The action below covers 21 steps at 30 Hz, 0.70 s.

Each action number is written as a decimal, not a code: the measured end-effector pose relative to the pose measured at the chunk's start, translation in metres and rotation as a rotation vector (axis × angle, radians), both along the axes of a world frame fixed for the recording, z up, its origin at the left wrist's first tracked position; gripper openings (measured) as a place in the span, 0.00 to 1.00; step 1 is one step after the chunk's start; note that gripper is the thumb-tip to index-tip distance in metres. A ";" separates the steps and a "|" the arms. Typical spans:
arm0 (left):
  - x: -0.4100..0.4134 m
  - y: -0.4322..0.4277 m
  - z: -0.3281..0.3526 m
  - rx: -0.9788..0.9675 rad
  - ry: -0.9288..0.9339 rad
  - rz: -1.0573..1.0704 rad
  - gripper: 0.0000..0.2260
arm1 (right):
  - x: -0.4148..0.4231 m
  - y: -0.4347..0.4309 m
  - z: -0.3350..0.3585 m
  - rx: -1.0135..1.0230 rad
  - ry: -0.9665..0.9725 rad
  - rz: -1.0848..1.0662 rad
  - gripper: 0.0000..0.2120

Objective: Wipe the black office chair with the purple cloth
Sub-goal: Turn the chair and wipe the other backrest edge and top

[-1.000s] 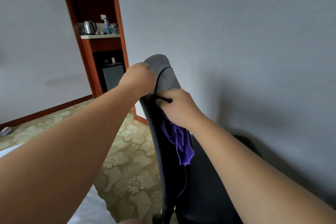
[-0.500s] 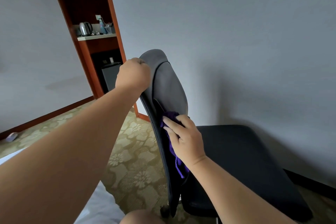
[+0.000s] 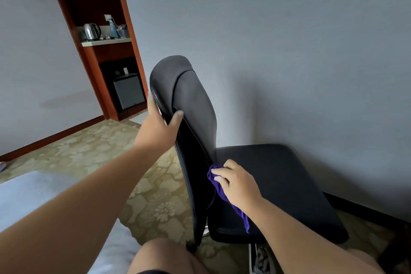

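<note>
The black office chair point(image 3: 189, 100) stands side-on before me, its backrest upright and its seat point(image 3: 278, 180) stretching to the right toward the wall. My left hand point(image 3: 159, 128) holds the backrest's left edge about halfway up, thumb on the front face and fingers behind. My right hand point(image 3: 236, 183) presses the purple cloth point(image 3: 216, 182) against the lower backrest where it meets the seat. A tail of the cloth hangs down under my wrist.
A grey wall runs behind the chair. A wooden alcove point(image 3: 97, 35) at the back left holds a kettle point(image 3: 91, 31) on a shelf and a small fridge point(image 3: 127, 91) below. Patterned carpet point(image 3: 155, 202) covers the floor. A white bed corner point(image 3: 33, 196) lies at the lower left, my knee point(image 3: 164, 256) below.
My right hand has slid the cloth down the backrest from near the top to the seat junction. My left hand has dropped from the top of the backrest to its mid edge.
</note>
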<state>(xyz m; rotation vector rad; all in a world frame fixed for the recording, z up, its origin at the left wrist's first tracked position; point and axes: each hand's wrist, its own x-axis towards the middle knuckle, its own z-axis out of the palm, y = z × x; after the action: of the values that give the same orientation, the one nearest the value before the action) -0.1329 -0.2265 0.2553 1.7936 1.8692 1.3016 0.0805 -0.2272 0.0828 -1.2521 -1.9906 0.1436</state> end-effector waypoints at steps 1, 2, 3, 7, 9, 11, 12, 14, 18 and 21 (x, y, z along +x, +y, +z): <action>0.000 -0.004 -0.018 -0.081 0.038 -0.011 0.33 | 0.007 -0.001 0.002 -0.043 0.026 -0.018 0.10; -0.001 -0.008 -0.034 -0.172 0.076 -0.012 0.32 | 0.014 -0.001 0.005 -0.085 0.053 -0.038 0.10; -0.001 -0.010 -0.051 -0.258 0.105 -0.009 0.32 | 0.021 -0.002 0.009 -0.121 0.080 -0.058 0.10; -0.006 -0.023 -0.089 -0.474 0.087 -0.006 0.29 | 0.051 -0.009 0.018 -0.171 0.177 -0.128 0.10; -0.006 -0.028 -0.094 -0.504 0.046 -0.019 0.25 | 0.064 -0.014 0.021 -0.169 0.233 -0.149 0.09; -0.003 -0.034 -0.094 -0.526 0.036 -0.035 0.21 | 0.075 -0.020 0.022 -0.165 0.289 -0.161 0.08; 0.000 -0.037 -0.094 -0.542 0.042 -0.046 0.20 | 0.080 -0.023 0.022 -0.162 0.313 -0.168 0.08; 0.008 -0.041 -0.093 -0.573 0.055 -0.068 0.18 | 0.089 -0.030 0.022 -0.165 0.347 -0.186 0.08; 0.031 -0.043 -0.093 -0.611 0.068 -0.124 0.12 | 0.108 -0.041 0.019 -0.169 0.358 -0.241 0.08; 0.048 -0.036 -0.095 -0.593 0.100 -0.162 0.09 | 0.121 -0.047 0.016 -0.182 0.364 -0.283 0.08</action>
<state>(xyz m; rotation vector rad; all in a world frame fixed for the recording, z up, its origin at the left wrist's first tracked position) -0.0849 -0.2628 0.1599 1.6524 1.8497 0.5251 0.2018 -0.2743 0.0984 -1.4909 -1.5011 0.3906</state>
